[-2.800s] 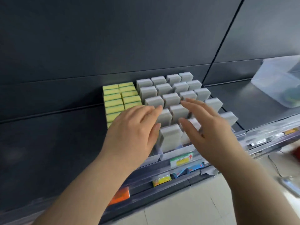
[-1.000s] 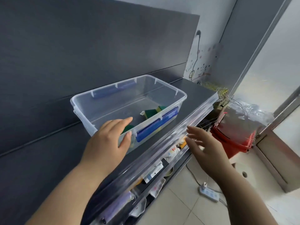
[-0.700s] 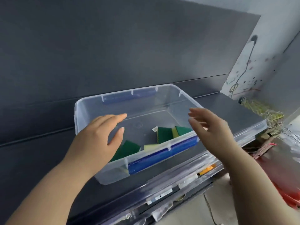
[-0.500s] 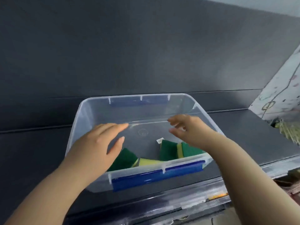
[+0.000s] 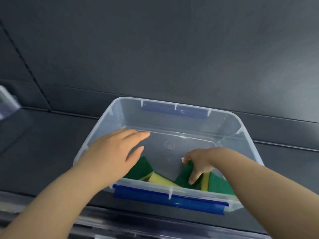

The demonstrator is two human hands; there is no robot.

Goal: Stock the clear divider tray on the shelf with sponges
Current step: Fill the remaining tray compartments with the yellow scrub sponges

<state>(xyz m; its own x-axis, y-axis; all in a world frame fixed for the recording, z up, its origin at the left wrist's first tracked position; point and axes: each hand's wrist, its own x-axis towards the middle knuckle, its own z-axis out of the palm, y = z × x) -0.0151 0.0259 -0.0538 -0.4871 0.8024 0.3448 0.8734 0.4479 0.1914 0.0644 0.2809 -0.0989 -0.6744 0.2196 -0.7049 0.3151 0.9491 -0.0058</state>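
**Right hand grips a sponge inside the clear storage bin**

A clear plastic storage bin (image 5: 241, 121) sits on the dark shelf (image 5: 43, 152), close to the front rail (image 5: 120, 225). It has a near blue latch (image 5: 169, 200) on the wall facing the person and a far blue latch (image 5: 174, 110) on the opposite wall.

All the sponges in view lie at the bottom of the bin against its near wall, each a green scouring pad on yellow foam. The right hand (image 5: 198, 161) reaches down into the bin's right half and pinches the upright sponge (image 5: 183, 176). Its fingers curl over the top edge and its thumb presses the green face. Just right of it leans a second sponge (image 5: 219, 183), partly hidden by the right forearm. In the near left corner a tilted sponge (image 5: 143, 168) shows its green face, partly under the left hand. A yellow-sided sponge (image 5: 160, 180) lies between the tilted one and the upright one.

The left hand (image 5: 112, 152) hovers over the bin's left side, palm down. Its fingers are straight and together, its thumb is spread, and it holds nothing. Whether it touches the rim cannot be told.

A dark grey back panel (image 5: 155, 49) rises behind the shelf. At the far left edge stands a clear object (image 5: 6, 100), too blurred to identify.
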